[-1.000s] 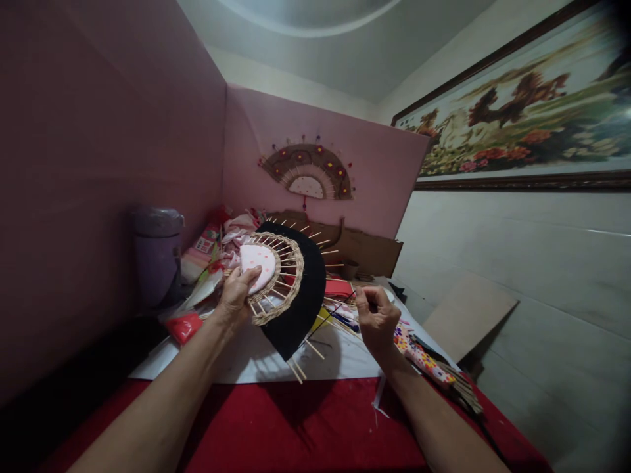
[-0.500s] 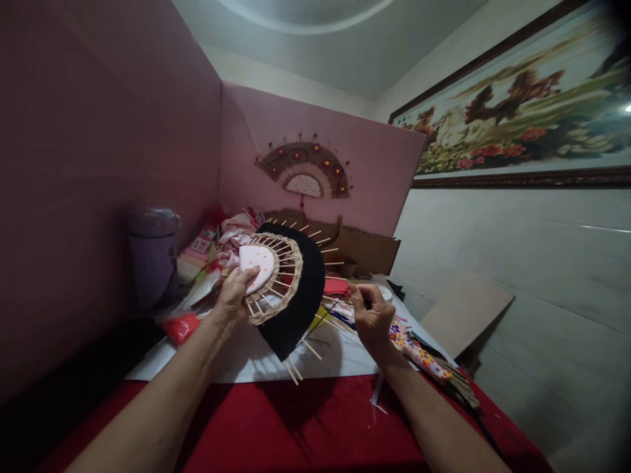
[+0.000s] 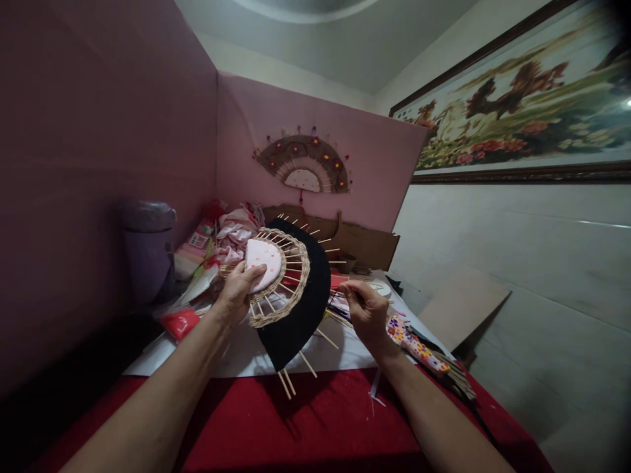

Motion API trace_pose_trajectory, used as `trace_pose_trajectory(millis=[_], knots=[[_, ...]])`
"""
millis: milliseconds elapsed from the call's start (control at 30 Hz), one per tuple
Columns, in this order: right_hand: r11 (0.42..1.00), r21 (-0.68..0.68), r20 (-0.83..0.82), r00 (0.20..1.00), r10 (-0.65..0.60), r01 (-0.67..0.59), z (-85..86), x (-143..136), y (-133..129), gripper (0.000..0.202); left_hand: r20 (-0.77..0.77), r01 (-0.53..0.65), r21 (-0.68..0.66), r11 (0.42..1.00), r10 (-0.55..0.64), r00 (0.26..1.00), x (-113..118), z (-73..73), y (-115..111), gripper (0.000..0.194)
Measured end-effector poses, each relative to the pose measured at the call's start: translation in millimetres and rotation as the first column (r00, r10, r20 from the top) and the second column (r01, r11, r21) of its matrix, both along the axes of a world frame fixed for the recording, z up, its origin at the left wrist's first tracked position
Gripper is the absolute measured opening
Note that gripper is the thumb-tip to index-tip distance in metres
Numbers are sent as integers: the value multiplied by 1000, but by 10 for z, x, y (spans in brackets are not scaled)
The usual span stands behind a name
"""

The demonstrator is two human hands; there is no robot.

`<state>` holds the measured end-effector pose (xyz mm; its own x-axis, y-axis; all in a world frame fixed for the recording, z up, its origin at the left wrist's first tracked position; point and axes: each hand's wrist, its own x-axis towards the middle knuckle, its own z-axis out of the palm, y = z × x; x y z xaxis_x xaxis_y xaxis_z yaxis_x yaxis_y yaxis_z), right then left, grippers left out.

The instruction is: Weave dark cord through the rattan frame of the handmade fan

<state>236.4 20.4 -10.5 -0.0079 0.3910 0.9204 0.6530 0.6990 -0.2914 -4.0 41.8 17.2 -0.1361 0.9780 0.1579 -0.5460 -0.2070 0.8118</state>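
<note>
My left hand (image 3: 239,291) grips a half-round fan (image 3: 309,299) at its pale, red-spotted centre pad, thumb on top. Around the pad runs a woven tan ring (image 3: 302,279), then thin wooden sticks spread outward through a wide black band (image 3: 318,282). The stick ends stick out past the band's edge. Just right of that edge, my right hand (image 3: 367,312) has its fingertips pinched on a thin black thread (image 3: 332,301) that reaches toward the fan. Most of the thread is hard to see.
A finished-looking fan (image 3: 310,161) hangs on the pink board behind. Pink cloth (image 3: 239,230), a purple container (image 3: 148,256) and a red packet (image 3: 180,322) stand or lie at left. Flower-patterned fabric (image 3: 419,348) lies at right on the table. Red cloth (image 3: 236,420) covers the front.
The fan has shifted slightly right and tilted a little in my left hand. My right hand has moved slightly left, closer to the black band's edge, still pinching.
</note>
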Motion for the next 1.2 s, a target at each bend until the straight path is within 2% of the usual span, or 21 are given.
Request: trace_pose_trajectory(millis=[200, 333, 500, 700, 833, 1000, 1200], knots=[[996, -71, 36, 998, 50, -47, 73, 63, 28, 11, -41, 128, -114, 985, -134, 990, -27, -1, -19, 27], [980, -155, 12, 992, 128, -125, 128, 71, 22, 15, 12, 195, -177, 965, -196, 981, -71, 4, -12, 22], [977, -150, -49, 988, 145, -151, 69, 42, 45, 11, 101, 241, -267, 933, -222, 970, -129, 6, 25, 20], [939, -167, -229, 938, 261, -302, 9, 53, 162, 13, 118, 250, -219, 943, -228, 966, -147, 5, 33, 18], [952, -202, -201, 961, 191, -232, 8, 100, 216, 15, 90, 225, -163, 961, -212, 973, -173, -10, 57, 21], [977, -182, -126, 988, 92, -114, 8, 153, 237, 16, 60, 273, -162, 948, -267, 962, -206, -19, 55, 23], [994, -112, 46, 999, -16, 21, 56, 153, 153, 14, -118, 190, -94, 977, -200, 973, -192, -5, 28, 24]])
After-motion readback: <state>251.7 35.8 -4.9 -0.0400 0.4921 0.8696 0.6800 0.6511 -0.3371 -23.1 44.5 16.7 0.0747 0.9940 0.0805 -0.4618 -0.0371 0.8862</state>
